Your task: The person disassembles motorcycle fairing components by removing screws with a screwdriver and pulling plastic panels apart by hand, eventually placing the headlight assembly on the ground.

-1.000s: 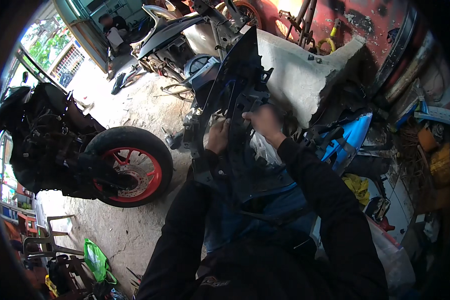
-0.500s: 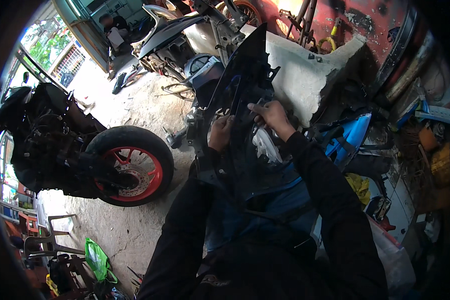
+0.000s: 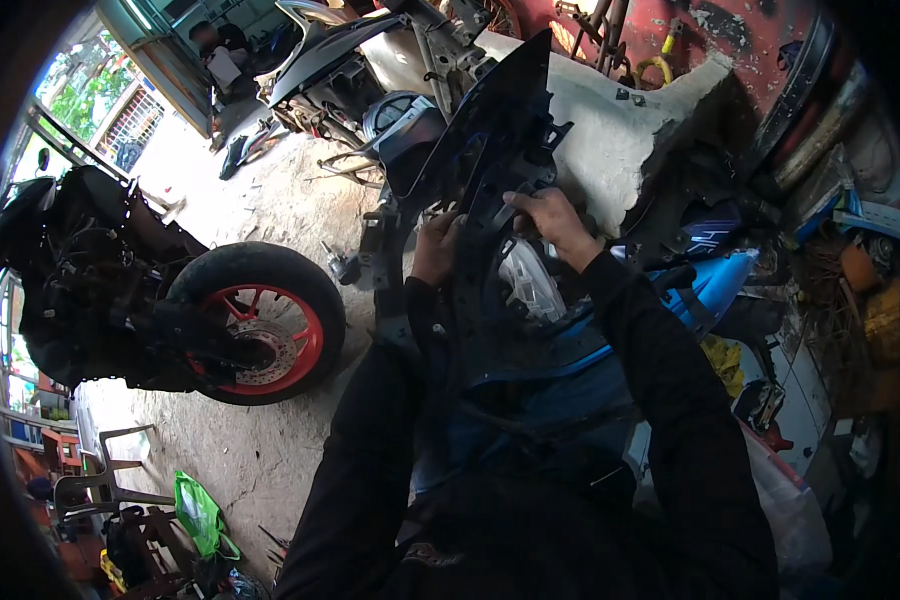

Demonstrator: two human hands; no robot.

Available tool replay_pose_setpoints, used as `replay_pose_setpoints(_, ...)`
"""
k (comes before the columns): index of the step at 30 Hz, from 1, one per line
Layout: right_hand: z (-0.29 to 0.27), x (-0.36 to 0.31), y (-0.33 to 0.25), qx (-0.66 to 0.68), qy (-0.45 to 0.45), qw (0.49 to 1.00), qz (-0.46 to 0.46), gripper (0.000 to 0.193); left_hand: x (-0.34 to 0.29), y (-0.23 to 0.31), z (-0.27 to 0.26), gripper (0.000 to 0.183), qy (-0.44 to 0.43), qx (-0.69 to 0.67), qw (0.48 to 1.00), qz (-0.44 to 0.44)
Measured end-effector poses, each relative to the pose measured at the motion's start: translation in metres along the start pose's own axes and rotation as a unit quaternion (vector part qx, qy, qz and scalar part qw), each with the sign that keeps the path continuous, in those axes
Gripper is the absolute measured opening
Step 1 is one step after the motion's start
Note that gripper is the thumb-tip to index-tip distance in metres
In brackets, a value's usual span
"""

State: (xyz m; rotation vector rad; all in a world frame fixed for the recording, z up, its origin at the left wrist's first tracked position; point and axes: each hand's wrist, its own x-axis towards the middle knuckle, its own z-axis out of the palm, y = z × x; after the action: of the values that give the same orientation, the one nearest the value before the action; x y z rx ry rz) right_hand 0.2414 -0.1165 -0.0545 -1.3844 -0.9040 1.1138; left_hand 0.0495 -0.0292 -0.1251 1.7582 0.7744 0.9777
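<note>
A large black motorcycle fairing panel (image 3: pixel 490 150), pointed at its upper end, stands tilted in front of me. On its left side my left hand (image 3: pixel 434 248) is closed around an edge, with the fingertips partly hidden behind the plastic. My right hand (image 3: pixel 558 226) pinches the panel's right part, thumb laid along the top and fingers curled under. Just below the right hand sits a clear headlight unit (image 3: pixel 530 281), set among the dark plastic. Blue bodywork (image 3: pixel 712 290) extends from there to the right.
To the left stands a dark motorcycle with a red-rimmed wheel (image 3: pixel 260 325). A stripped motorcycle frame (image 3: pixel 425 60) and a broken concrete block (image 3: pixel 610 130) lie beyond the panel. A green bag (image 3: pixel 200 515) rests by a chair (image 3: pixel 110 470). Another person (image 3: pixel 222 60) sits far back.
The panel has tilted and swung slightly right, showing more of the headlight and blue bodywork. My right hand has shifted a little right and up with it; both hands keep their hold.
</note>
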Motion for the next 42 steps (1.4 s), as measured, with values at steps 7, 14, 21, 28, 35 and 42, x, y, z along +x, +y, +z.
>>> replay_pose_setpoints(7, 0.011, -0.068, 0.024, -0.475, -0.166, 0.858, -0.107, 0.035, -0.006, 0.01, -0.003, 0.025, 0.033, -0.017, 0.999, -0.011)
replay_pose_setpoints(14, 0.011, -0.09, 0.037, -0.416, -0.105, 0.89, -0.152, 0.032, -0.012, 0.014, 0.005, 0.025, 0.063, 0.001, 0.998, -0.01)
replay_pose_setpoints(21, 0.003, -0.085, 0.028, -0.311, -0.17, 0.928, -0.112, 0.027, -0.006, 0.017, 0.005, 0.026, 0.086, 0.009, 0.996, 0.029)
replay_pose_setpoints(28, 0.005, -0.087, 0.013, -0.263, -0.232, 0.933, -0.08, 0.027, 0.0, 0.009, -0.006, 0.026, 0.061, -0.095, 0.994, -0.009)
replay_pose_setpoints(35, -0.002, -0.077, 0.04, -0.327, -0.198, 0.915, -0.131, 0.026, 0.001, 0.008, 0.01, 0.026, 0.064, -0.042, 0.997, -0.011)
replay_pose_setpoints(42, -0.004, -0.084, 0.036, -0.426, -0.256, 0.865, -0.073, 0.033, -0.006, 0.008, 0.03, 0.02, 0.07, 0.009, 0.997, 0.007)
